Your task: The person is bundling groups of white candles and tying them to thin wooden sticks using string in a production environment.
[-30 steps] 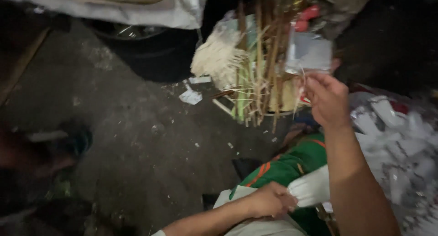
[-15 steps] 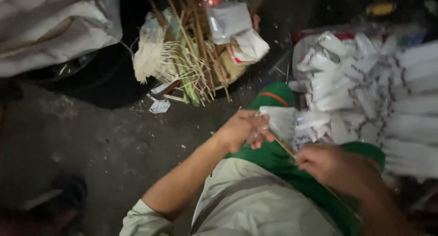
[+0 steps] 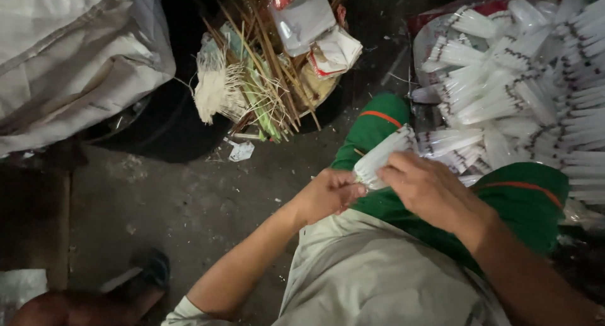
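Compared with half a second ago, both hands have come together at the centre of the frame: the right hand [image 3: 428, 190], which was lower and apart holding a thin stick, now meets the left hand [image 3: 331, 192] on one bundle of white strips [image 3: 381, 157]. A second ago the right hand was raised toward the pile of sticks and straw [image 3: 265, 86] at upper centre; that pile now lies well apart from both hands.

The bundle sits just above the hands, over the green cloth [image 3: 378, 121] on the lap. Its long axis runs diagonally, the lower end at the fingers and the far end pointing toward the upper right. The left hand's fingers are closed on the bundle's lower end; the right hand's fingers press along its right edge, closed on it too.

To the right, a heap of similar white bundles [image 3: 523, 93] fills the upper right of the frame. A pale sack [image 3: 69, 55] lies at upper left.
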